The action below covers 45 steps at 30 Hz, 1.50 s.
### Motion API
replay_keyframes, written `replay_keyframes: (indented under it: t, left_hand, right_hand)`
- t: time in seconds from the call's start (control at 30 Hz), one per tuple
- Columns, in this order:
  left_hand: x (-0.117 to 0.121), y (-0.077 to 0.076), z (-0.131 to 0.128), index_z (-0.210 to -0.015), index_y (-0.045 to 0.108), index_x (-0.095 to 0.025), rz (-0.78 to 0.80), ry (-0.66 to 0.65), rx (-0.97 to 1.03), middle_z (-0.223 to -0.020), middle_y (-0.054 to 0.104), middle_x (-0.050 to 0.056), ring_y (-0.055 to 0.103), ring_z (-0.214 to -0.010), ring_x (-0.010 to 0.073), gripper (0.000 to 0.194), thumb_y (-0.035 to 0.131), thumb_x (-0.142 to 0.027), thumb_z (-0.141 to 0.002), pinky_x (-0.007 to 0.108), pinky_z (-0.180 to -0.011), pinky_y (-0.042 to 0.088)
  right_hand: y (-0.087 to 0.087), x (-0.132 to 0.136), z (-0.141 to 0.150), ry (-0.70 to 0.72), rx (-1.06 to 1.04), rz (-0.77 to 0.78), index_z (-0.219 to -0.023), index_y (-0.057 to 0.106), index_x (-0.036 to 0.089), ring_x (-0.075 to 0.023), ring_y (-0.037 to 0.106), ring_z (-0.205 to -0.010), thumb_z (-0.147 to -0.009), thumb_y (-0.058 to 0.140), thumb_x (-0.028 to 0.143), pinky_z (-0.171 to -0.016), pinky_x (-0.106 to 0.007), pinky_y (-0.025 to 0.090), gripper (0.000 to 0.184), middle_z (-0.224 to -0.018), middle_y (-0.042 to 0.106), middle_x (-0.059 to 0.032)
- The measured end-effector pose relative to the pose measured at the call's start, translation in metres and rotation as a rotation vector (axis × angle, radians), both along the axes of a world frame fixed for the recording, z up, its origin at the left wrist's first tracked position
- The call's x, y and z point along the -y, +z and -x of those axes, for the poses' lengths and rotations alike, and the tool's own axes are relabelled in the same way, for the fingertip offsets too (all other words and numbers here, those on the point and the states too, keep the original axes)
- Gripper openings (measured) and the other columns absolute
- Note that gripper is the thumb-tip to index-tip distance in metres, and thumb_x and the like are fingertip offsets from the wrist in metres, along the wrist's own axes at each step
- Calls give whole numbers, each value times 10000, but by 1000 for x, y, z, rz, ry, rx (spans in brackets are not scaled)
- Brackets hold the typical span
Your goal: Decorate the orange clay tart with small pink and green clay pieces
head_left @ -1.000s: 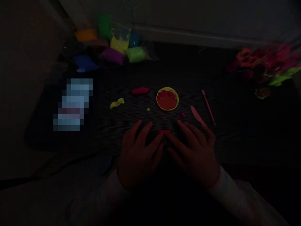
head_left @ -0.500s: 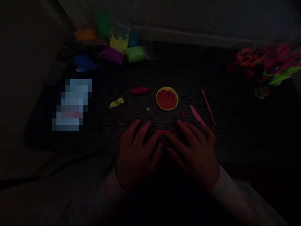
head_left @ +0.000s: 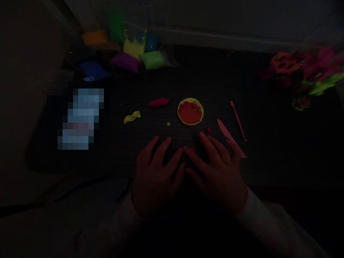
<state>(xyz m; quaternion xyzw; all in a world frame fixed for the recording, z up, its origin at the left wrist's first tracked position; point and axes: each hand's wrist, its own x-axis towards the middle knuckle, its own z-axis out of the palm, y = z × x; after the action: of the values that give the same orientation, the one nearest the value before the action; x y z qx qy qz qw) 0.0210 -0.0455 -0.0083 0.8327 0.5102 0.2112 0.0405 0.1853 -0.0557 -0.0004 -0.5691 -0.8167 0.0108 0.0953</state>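
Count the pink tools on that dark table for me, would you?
2. One knife-shaped tool lies close to the right hand; one slim stick-shaped tool lies farther right. In this dim light, others may be hidden.

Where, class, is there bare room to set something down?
Apparently behind the yellow-rimmed red disc, between the colourful plastic bags and pink-orange flower bunch; also right of the thin pink rod. Crowded: around the fingers and flat pink knife.

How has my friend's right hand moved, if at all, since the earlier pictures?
Yes: the right hand has shifted left, judged against the pink knife, more of which now shows beside the fingers.
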Motion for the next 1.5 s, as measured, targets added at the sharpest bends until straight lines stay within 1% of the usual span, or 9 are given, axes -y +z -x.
replay_keyframes:
  t: [0.13, 0.23, 0.37, 0.53, 0.8, 1.07, 1.23, 1.33, 1.5]
  left_hand:
    - [0, 0, 0, -1014, 605, -184, 4, 4, 10, -1171, 506, 130, 383, -1136, 334, 283, 551, -271, -750, 497, -875, 384]
    - [1, 0, -1, -1028, 594, -196, 9, 2, 9, -1185, 500, 124, 382, -1141, 330, 293, 552, -276, -750, 497, -872, 383]
    - [1, 0, -1, -1042, 586, -201, 7, 8, 0, -1182, 502, 126, 395, -1134, 335, 308, 555, -284, -748, 497, -858, 386]
    - [1, 0, -2, -1057, 583, -210, 0, -6, -15, -1185, 507, 132, 399, -1129, 341, 318, 539, -304, -757, 503, -846, 380]
    - [0, 1, -4, -1059, 586, -210, -4, -12, -42, -1178, 518, 128, 407, -1123, 343, 324, 534, -316, -757, 491, -837, 383]
    - [-1, 1, -4, -1072, 572, -220, 4, -17, -69, -1187, 511, 118, 402, -1126, 346, 330, 521, -325, -764, 494, -826, 387]
    - [0, 1, -3, -1059, 581, -206, 1, -24, -36, -1178, 516, 124, 408, -1118, 346, 323, 534, -311, -758, 497, -827, 393]
    - [0, 1, -2, -1048, 585, -181, 4, -18, 22, -1158, 525, 125, 409, -1122, 325, 312, 547, -277, -754, 479, -861, 389]
    - [-5, 3, -4, -1049, 577, -160, 64, 35, 48, -1171, 514, 124, 390, -1144, 300, 290, 523, -238, -774, 468, -902, 372]
  right_hand:
    - [0, 0, -2, -2, -4, -22, -1150, 510, 300, -285, 402, -1132, -790, 452, 460, -917, -535, 218, 398, -1305, 402, -134]
    - [0, 1, -5, 9, -45, -46, -1158, 507, 257, -282, 406, -1125, -788, 468, 437, -912, -518, 244, 414, -1289, 407, -155]
    - [-2, 3, -7, -5, -101, -92, -1070, 571, 220, -266, 418, -1113, -782, 497, 386, -936, -492, 240, 341, -1253, 453, -133]
    - [-4, 3, -5, -2, -67, -97, -1045, 584, 227, -266, 429, -1095, -776, 505, 381, -944, -497, 215, 320, -1253, 467, -117]
    - [-3, 1, -4, 8, -33, -74, -1063, 576, 231, -264, 427, -1100, -794, 477, 397, -934, -500, 224, 331, -1255, 471, -118]
    - [-3, 2, -3, 11, -30, -88, -1090, 556, 248, -266, 425, -1095, -792, 479, 393, -927, -497, 228, 340, -1262, 457, -118]
    - [-3, 2, -3, 18, -29, -82, -1095, 552, 268, -268, 416, -1108, -791, 480, 406, -926, -505, 229, 341, -1267, 458, -105]
    - [-3, 1, -2, 15, -16, -60, -1098, 547, 272, -267, 407, -1119, -797, 468, 412, -927, -508, 229, 342, -1278, 449, -100]
    - [-3, 2, -3, 12, -40, -74, -1103, 542, 266, -266, 413, -1117, -797, 473, 403, -924, -507, 240, 343, -1278, 442, -117]
